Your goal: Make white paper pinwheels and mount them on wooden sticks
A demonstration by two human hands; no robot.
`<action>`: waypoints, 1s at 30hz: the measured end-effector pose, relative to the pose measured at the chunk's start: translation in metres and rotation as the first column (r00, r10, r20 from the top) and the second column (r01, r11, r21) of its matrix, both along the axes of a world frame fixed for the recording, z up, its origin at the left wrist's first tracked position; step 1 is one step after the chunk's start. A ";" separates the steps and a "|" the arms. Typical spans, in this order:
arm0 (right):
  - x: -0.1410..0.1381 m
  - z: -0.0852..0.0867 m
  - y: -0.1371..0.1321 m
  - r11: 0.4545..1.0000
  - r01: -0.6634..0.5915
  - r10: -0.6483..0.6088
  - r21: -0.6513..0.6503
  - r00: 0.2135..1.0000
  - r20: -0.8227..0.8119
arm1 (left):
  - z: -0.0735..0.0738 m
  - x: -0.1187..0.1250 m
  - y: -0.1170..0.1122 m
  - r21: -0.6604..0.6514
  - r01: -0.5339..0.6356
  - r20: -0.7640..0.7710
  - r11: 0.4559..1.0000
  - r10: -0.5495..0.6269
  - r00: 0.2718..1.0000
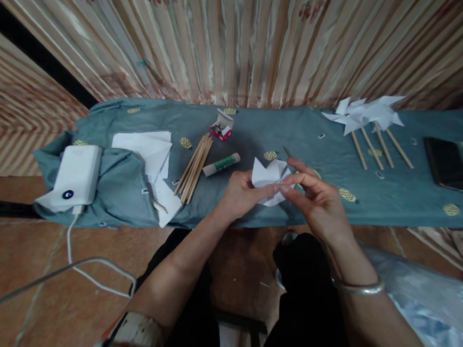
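Note:
A white paper pinwheel (270, 172) with bent-in points is held over the near edge of the cloth-covered table. My left hand (242, 196) grips it from the left, thumb pressed near its centre. From the right, my right hand (318, 197) pinches at that centre with thumb and forefinger; whether a small pin sits between the fingertips I cannot tell. Just behind the right fingers, a thin pointed metal tip (287, 152) shows, perhaps scissors, mostly hidden. Left of my hands lies a green and white glue stick (221, 164), beside a bundle of wooden sticks (194, 169).
A small open red box (221, 125) holds metal pins. White paper sheets (145, 148) and a white power bank (77, 175) with a cable lie left. Finished paper pinwheels (364, 114) on sticks and a black phone (448, 164) lie right. A curtain (241, 46) hangs behind.

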State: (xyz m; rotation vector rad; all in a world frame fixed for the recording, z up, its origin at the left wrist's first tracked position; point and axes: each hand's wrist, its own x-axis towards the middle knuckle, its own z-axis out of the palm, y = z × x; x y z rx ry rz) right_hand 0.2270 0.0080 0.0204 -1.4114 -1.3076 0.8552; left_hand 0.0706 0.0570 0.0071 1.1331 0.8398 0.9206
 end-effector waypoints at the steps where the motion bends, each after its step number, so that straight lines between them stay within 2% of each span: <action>1: 0.000 -0.001 0.000 1.000 0.006 -0.006 -0.017 1.000 -0.021 | 0.000 -0.001 0.000 0.009 0.000 -0.004 1.000 0.000 1.000; 5: -0.004 -0.003 0.001 0.997 0.010 -0.018 -0.076 0.994 -0.104 | 0.000 -0.004 0.000 0.025 -0.003 -0.030 1.000 0.004 1.000; 8: -0.008 -0.006 0.002 0.997 0.031 -0.040 -0.067 0.990 -0.139 | 0.000 -0.006 0.000 0.011 -0.017 -0.038 1.000 0.017 0.999; 12: -0.013 -0.009 0.003 0.990 0.140 -0.143 -0.030 0.961 -0.238 | 0.000 -0.007 0.000 -0.035 -0.044 -0.020 0.998 0.043 0.999; 15: -0.015 -0.007 0.003 0.978 0.185 -0.206 -0.093 0.917 -0.342 | 0.001 -0.007 -0.002 -0.074 -0.059 -0.015 0.996 0.058 0.998; 19: -0.020 -0.002 0.000 0.948 0.030 -0.195 -0.317 0.841 -0.504 | 0.001 -0.007 -0.006 -0.121 -0.046 0.008 0.992 0.047 0.999; 21: -0.023 0.001 -0.002 0.930 -0.041 -0.183 -0.364 0.809 -0.558 | 0.000 -0.008 -0.008 -0.132 -0.035 0.010 0.991 0.037 0.999; 25: -0.027 0.003 -0.006 0.927 -0.048 -0.194 -0.371 0.786 -0.587 | -0.003 -0.009 -0.010 -0.132 -0.016 -0.011 0.991 0.014 1.000; 30: -0.026 0.002 -0.009 0.946 -0.014 -0.176 -0.324 0.816 -0.550 | -0.006 -0.010 -0.011 -0.084 -0.006 -0.054 0.996 0.001 0.999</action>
